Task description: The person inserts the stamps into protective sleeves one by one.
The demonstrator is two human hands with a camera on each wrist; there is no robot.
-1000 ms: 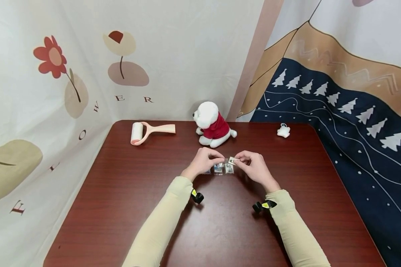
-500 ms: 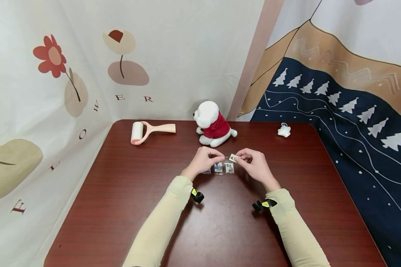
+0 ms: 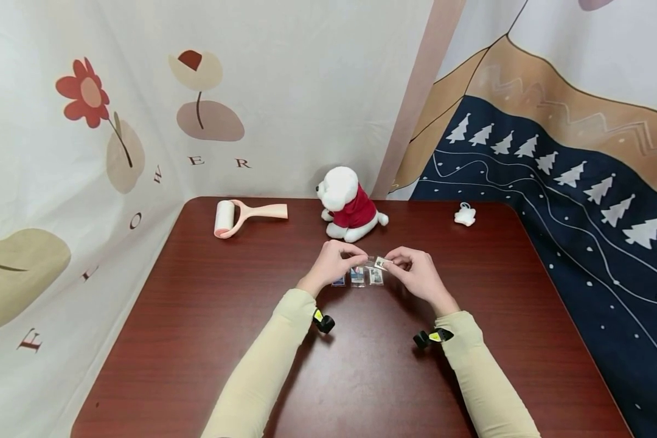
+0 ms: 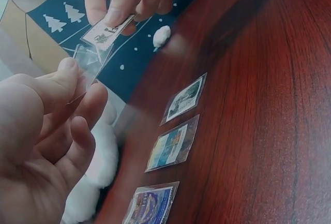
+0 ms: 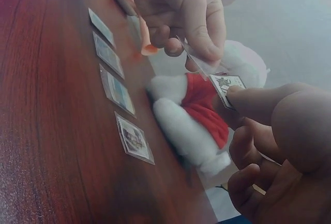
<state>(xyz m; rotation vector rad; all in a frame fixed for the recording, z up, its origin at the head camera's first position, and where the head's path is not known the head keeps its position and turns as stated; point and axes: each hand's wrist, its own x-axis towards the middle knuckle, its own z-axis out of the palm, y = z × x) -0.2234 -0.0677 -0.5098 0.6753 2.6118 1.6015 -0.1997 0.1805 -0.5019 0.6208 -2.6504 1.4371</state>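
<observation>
My left hand (image 3: 335, 266) pinches a small clear plastic sleeve (image 4: 93, 61) between thumb and fingers. Opposite it, my right hand (image 3: 416, 271) holds a pale postage stamp (image 5: 223, 85) with a dark print and toothed edges, its thumb on top. The stamp's near edge is at the mouth of the sleeve; whether it lies inside cannot be told. Below the hands, several sleeved stamps lie in a row on the table: a grey one (image 4: 184, 100), a blue and yellow one (image 4: 170, 144) and a purple one (image 4: 151, 206) show in the left wrist view.
Just behind the hands sits a white plush dog (image 3: 350, 207) in a red top. A pink lint roller (image 3: 249, 216) lies at the back left of the brown table (image 3: 224, 340), and a small white trinket (image 3: 465, 214) at the back right. Printed curtains border the table.
The right hand and its stamp rose slightly, then came back down by the sleeve. The left hand stays almost still with the sleeve. The row on the table has not moved.
</observation>
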